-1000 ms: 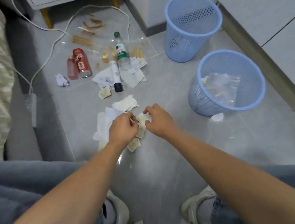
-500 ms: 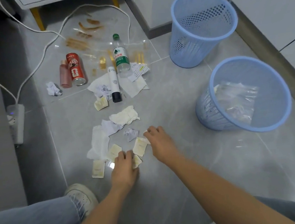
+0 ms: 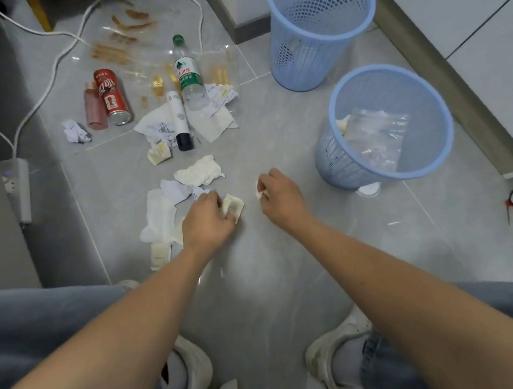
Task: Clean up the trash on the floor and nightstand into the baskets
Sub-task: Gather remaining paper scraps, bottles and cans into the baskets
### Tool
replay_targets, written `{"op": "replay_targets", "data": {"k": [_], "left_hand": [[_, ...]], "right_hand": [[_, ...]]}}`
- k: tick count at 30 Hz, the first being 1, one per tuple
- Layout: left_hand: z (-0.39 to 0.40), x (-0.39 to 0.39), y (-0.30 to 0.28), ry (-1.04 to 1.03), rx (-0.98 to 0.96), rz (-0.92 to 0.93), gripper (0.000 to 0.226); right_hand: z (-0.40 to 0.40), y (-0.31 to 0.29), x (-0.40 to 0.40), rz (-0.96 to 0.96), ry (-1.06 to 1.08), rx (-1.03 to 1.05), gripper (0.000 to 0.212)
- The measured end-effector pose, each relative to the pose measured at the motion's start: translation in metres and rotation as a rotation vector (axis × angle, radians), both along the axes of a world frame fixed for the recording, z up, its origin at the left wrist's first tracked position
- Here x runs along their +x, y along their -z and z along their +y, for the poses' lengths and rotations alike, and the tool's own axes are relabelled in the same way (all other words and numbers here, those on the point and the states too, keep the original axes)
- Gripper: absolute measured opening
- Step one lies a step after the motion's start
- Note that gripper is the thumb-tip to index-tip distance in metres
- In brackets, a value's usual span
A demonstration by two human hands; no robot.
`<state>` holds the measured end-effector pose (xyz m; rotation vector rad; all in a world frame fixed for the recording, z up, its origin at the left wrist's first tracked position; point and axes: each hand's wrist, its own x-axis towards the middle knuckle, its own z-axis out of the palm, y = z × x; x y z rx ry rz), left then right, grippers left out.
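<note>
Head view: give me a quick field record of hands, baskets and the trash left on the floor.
left hand: left hand grips a crumpled cream paper scrap
right hand: right hand pinches a small white paper bit
near basket: round light-blue plastic basket holds a clear plastic bag
far basket: taller light-blue plastic basket, contents not visible
floor trash: red drink can, clear green-capped water bottle, white black-capped tube, pink bottle, white tissues
</note>
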<state>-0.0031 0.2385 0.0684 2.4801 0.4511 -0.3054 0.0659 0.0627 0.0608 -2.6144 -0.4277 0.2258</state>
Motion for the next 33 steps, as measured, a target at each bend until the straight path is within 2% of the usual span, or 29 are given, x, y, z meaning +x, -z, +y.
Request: {"op": "replay_targets", "data": {"k": [4,9,12,16,18,21,23,28,33], "left_hand": [[-0.018,0.016,-0.046,0.002,-0.032,-0.117,0.018],[-0.06,0.053,-0.108,0.09,-0.114,-0.31,0.012],[-0.097,0.083,-0.141,0.17,-0.139,-0.395,0.013],[-0.15,0.127,-0.16,0.284,-0.151,-0.434,0.013],[-0.172,0.148,-0.16,0.367,-0.126,-0.384,0.023],[-0.188,0.166,-0.156,0.479,-0.063,-0.24,0.067],[-0.182,0.167,-0.153,0.472,-0.042,-0.243,0.067],[-0.113,0.143,-0.14,0.337,-0.038,-0.338,0.035],[-0.034,0.089,-0.114,0.174,-0.056,-0.241,0.026]], "right_hand": [[-0.006,-0.052,0.003,-0.153,0.044,0.143,0.013],[-0.045,-0.121,0.023,-0.345,0.182,0.2,0.012],[-0.087,-0.149,0.038,-0.349,0.313,0.172,0.01],[-0.147,-0.157,0.059,-0.339,0.47,0.103,0.011],[-0.17,-0.155,0.07,-0.312,0.487,0.067,0.015],[-0.186,-0.154,0.078,-0.163,0.464,-0.062,0.032],[-0.183,-0.153,0.077,-0.152,0.453,-0.092,0.039],[-0.129,-0.145,0.067,-0.276,0.319,0.009,0.024],[-0.046,-0.115,0.036,-0.215,0.124,0.096,0.023]]}}
